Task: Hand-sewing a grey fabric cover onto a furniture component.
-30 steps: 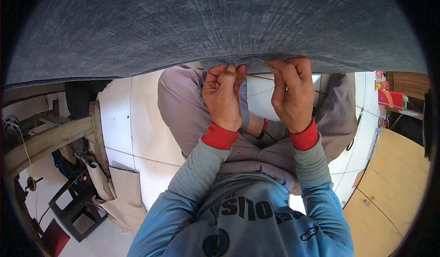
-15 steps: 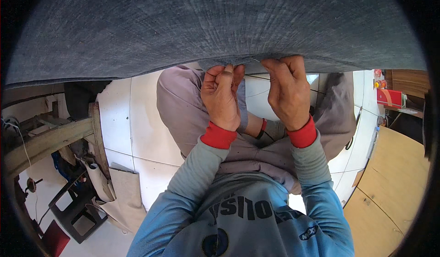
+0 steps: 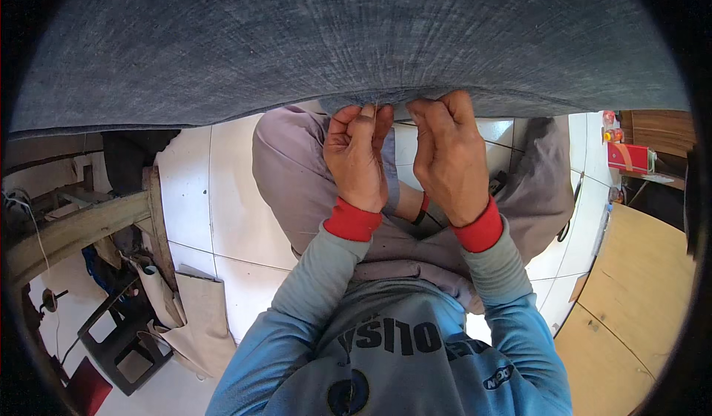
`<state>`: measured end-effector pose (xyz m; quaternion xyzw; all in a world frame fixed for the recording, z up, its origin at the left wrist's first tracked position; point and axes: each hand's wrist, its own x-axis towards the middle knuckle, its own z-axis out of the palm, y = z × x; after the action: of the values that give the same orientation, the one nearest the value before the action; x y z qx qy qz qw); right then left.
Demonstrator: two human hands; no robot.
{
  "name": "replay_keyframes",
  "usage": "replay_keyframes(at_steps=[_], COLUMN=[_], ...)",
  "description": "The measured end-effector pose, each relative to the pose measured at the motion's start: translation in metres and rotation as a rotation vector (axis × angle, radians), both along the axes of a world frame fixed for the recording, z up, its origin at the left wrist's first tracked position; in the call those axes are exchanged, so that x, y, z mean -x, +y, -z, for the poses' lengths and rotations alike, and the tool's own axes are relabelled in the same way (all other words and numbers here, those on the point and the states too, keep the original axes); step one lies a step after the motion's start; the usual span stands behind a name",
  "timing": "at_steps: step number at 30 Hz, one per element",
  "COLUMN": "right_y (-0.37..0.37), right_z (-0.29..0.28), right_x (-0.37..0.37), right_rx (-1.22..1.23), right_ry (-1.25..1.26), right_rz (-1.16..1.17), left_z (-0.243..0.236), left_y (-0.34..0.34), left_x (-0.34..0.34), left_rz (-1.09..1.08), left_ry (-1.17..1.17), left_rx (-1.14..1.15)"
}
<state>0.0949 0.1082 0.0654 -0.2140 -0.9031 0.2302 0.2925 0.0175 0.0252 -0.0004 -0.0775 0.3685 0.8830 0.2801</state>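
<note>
Head view: left hand (image 3: 360, 160) and right hand (image 3: 449, 156) side by side, each grip clamped on near hem of dark denim cloth (image 3: 348, 38), spread wide across far half. Best kept taut, pinches close together, edge level. Below: white tiled floor (image 3: 222, 216), black stool (image 3: 119, 338) left, wooden board (image 3: 630, 305) right; nothing blocking.

The dark grey cloth (image 3: 348, 38) hides both hands' fingertips.

White tiled floor (image 3: 222, 193) is carrying everything. A beige cloth (image 3: 200, 319) is lying at near left. A black stool (image 3: 119, 338) is standing beside it.
</note>
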Motion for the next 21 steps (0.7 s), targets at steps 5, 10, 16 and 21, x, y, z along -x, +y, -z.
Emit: replay_keyframes(at_steps=[5,10,16,21], right_y=[-0.004,-0.007,-0.014,0.0], right_z=[-0.005,-0.014,-0.019,-0.014], right_x=[0.002,0.007,0.004,0.008], right_rx=[0.048,0.06,0.046,0.051], right_ry=[-0.03,-0.103,-0.117,-0.069], right_rz=[0.043,0.057,0.099,0.011], left_z=[0.002,0.001,0.002,0.005], left_y=[0.0,0.0,0.0,0.001], left_x=[-0.001,0.001,0.0,0.001], left_rz=[0.008,-0.004,0.006,-0.008], left_ry=[0.004,0.016,0.022,0.036], left_rx=[-0.002,0.006,-0.011,-0.026])
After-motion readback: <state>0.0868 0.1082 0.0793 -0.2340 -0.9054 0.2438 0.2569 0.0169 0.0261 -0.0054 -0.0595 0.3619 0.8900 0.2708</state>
